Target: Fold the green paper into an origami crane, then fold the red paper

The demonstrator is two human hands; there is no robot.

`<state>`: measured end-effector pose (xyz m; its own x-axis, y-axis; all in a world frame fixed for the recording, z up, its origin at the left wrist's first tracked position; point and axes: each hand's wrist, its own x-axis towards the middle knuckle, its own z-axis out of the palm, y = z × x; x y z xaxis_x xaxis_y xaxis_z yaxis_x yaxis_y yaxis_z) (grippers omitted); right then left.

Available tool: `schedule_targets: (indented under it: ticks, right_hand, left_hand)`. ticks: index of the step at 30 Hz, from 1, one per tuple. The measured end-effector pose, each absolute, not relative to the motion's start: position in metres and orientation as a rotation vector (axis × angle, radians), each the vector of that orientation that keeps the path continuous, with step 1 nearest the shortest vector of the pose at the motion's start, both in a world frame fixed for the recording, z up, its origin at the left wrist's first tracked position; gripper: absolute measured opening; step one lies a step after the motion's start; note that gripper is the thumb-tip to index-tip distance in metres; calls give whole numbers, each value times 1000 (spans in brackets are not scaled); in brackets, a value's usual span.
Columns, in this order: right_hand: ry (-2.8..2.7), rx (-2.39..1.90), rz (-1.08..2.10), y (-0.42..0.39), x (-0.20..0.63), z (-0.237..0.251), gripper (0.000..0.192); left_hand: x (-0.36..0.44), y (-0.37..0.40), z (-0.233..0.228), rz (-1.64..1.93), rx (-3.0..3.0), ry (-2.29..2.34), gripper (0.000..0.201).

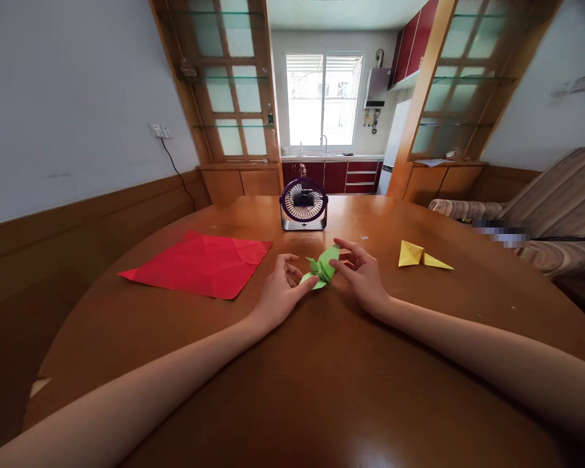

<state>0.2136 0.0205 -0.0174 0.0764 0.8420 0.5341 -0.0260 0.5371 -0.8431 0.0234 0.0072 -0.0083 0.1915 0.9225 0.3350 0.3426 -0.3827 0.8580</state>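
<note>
Dark purple fan [304,200] on the far part of a brown worktop [322,390], striped sofa [560,195] at right, bright window [324,99] behind a faucet [325,144], red cabinets [334,177] below, water heater [376,87] beside the window, black cord [175,168] hanging from a wall socket [159,131]

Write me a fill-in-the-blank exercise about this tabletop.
1. The left hand and right hand touch folded paper coloured ____.
2. The red sheet lies nearest the ____ hand.
3. The yellow folded piece lies to the ____ of both hands.
4. Exactly ____ fan stands on the table.

Missing words: green; left; right; one.
</note>
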Motion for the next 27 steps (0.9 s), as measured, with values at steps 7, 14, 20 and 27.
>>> schedule_targets:
  ticks: [7,14,20,27]
  right_hand:
    - [-1270,-789,881,25,216,-19,72]
    - [-1337,-877,1034,20,214,-19,65]
    - [-1433,-914,1081,17,213,-16,29]
    - [-1464,-852,1070,15,212,-15,34]
  left_hand:
    - [22,15,-16,1218,1676,990,53]
    - [18,20,-11,1400,1482,920,53]
    - [20,11,-3,1355,1483,860,57]
    - [22,12,-8,1307,1611,858,47]
